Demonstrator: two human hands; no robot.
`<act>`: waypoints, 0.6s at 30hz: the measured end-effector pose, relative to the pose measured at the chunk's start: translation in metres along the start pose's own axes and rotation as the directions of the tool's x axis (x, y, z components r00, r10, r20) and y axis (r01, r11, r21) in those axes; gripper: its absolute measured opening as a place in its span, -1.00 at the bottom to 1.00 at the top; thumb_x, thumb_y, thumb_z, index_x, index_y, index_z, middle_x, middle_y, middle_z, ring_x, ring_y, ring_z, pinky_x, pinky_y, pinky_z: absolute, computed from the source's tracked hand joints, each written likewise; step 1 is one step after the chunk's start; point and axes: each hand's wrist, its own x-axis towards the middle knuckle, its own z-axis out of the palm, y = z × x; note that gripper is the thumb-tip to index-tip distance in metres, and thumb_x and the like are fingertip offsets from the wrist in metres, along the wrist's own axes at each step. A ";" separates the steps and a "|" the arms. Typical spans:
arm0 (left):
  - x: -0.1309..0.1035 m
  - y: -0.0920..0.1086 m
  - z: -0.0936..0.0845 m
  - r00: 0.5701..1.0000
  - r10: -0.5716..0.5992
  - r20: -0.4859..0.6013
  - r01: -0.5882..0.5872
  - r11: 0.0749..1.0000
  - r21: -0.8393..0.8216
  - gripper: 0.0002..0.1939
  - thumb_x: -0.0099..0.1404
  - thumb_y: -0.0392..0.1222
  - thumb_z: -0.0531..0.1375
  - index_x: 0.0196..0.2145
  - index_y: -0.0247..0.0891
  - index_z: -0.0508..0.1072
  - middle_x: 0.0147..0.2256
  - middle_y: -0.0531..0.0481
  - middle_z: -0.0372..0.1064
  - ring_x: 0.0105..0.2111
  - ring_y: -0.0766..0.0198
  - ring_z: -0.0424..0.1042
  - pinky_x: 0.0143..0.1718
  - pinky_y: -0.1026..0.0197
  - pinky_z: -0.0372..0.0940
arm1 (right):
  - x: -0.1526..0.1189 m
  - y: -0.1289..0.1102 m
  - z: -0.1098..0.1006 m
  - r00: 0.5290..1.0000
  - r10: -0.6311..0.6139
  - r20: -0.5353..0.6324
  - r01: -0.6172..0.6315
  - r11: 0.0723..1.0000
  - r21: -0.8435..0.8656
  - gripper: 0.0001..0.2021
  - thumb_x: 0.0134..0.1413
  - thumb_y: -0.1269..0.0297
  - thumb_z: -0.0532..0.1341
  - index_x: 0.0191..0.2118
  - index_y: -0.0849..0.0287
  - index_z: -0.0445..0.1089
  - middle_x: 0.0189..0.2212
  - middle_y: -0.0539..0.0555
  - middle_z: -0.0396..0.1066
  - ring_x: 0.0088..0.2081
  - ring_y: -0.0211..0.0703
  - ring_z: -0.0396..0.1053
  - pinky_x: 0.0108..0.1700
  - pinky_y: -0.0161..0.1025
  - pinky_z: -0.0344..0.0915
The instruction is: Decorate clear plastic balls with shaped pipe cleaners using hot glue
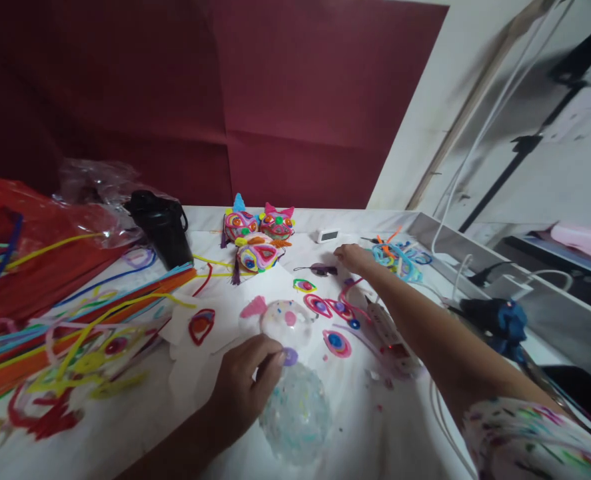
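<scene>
My left hand (248, 377) is closed in a pinch at the edge of a small purple disc (290, 357). Just below it lies a round, clear, glittery ball or dome (298, 413). A second clear round piece (285, 317) has a pink dot and a pink ear-like shape (254, 307) beside it. My right hand (352, 258) reaches far across the table with its fingers bent together; whatever they hold is hidden. Near those fingertips are a purple tassel (322, 269) and a small white digital display (326, 235). Coiled pipe-cleaner eyes (336, 343) lie between my arms.
Three decorated animal-face ornaments (258, 257) stand at the back. Pipe cleaners (100, 313) and a black bottle (160, 227) occupy the left. A white glue gun (390, 333) lies beside my right forearm, with a cable (442, 417) and twisted pipe cleaners (400, 260) nearby.
</scene>
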 end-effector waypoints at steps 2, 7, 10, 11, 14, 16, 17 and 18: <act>-0.001 0.000 0.000 1.000 -0.012 0.016 0.012 1.000 -0.012 -0.82 0.28 -0.26 0.07 -0.48 -0.16 0.34 -0.60 0.06 0.32 -0.62 0.31 0.31 -0.59 0.27 0.24 | 0.005 0.006 0.014 0.990 -0.005 0.139 0.007 1.000 -0.013 -0.70 0.19 0.20 0.17 0.00 0.18 0.34 0.00 0.16 0.34 -0.06 -0.12 0.37 -0.06 -0.10 0.36; -0.003 -0.002 0.001 0.998 -0.041 0.042 0.041 0.999 0.000 -0.83 0.26 -0.25 0.07 -0.49 -0.14 0.33 -0.62 0.08 0.29 -0.65 0.31 0.29 -0.62 0.26 0.22 | 0.013 0.011 0.029 0.959 -0.001 0.283 0.008 1.000 -0.023 -0.68 0.17 0.19 0.19 0.01 0.17 0.33 0.00 0.16 0.34 -0.05 -0.09 0.37 -0.06 -0.09 0.36; -0.003 -0.003 0.002 0.999 -0.036 0.039 0.036 0.999 0.008 -0.84 0.26 -0.26 0.07 -0.48 -0.14 0.33 -0.62 0.08 0.29 -0.64 0.31 0.29 -0.63 0.26 0.23 | 0.014 0.009 0.030 0.952 -0.021 0.305 0.018 1.000 0.014 -0.69 0.19 0.21 0.17 0.01 0.22 0.32 0.00 0.18 0.34 -0.04 -0.10 0.37 -0.05 -0.09 0.34; -0.003 -0.003 0.002 0.999 -0.032 0.038 0.032 0.999 0.010 -0.84 0.26 -0.26 0.07 -0.47 -0.14 0.33 -0.61 0.08 0.30 -0.64 0.31 0.30 -0.62 0.26 0.24 | 0.014 0.008 0.031 0.950 -0.027 0.310 0.018 0.999 0.033 -0.69 0.19 0.21 0.17 0.01 0.22 0.33 0.00 0.18 0.34 -0.04 -0.10 0.36 -0.04 -0.09 0.34; -0.001 -0.003 0.002 0.999 -0.020 0.025 0.020 1.000 0.024 -0.84 0.25 -0.27 0.08 -0.48 -0.15 0.33 -0.63 0.09 0.28 -0.65 0.32 0.29 -0.63 0.27 0.23 | 0.015 0.005 0.031 0.946 -0.032 0.323 0.001 0.996 0.093 -0.68 0.19 0.21 0.17 0.01 0.25 0.33 0.00 0.20 0.33 -0.04 -0.09 0.36 -0.04 -0.09 0.34; -0.001 -0.003 0.002 0.999 -0.027 0.031 0.026 0.999 0.030 -0.83 0.26 -0.26 0.08 -0.50 -0.15 0.32 -0.64 0.09 0.27 -0.66 0.32 0.27 -0.64 0.27 0.23 | 0.017 0.004 0.028 0.945 -0.017 0.328 -0.029 0.991 0.133 -0.68 0.20 0.21 0.16 0.01 0.26 0.32 0.00 0.20 0.33 -0.04 -0.09 0.36 -0.04 -0.08 0.34; -0.001 -0.002 0.001 0.999 -0.033 0.035 0.032 0.999 0.029 -0.82 0.26 -0.26 0.07 -0.50 -0.15 0.32 -0.64 0.09 0.28 -0.66 0.32 0.28 -0.64 0.27 0.22 | 0.018 0.003 0.026 0.944 -0.005 0.330 -0.048 0.987 0.154 -0.67 0.19 0.21 0.17 0.02 0.26 0.32 0.00 0.20 0.33 -0.04 -0.09 0.36 -0.04 -0.08 0.34; -0.001 -0.002 0.001 0.998 -0.041 0.043 0.040 0.999 0.029 -0.82 0.26 -0.26 0.07 -0.50 -0.15 0.32 -0.63 0.08 0.29 -0.65 0.32 0.28 -0.63 0.27 0.23 | 0.018 0.003 0.023 0.943 0.008 0.333 -0.071 0.982 0.177 -0.67 0.19 0.21 0.17 0.02 0.25 0.32 0.00 0.20 0.33 -0.04 -0.09 0.36 -0.04 -0.07 0.34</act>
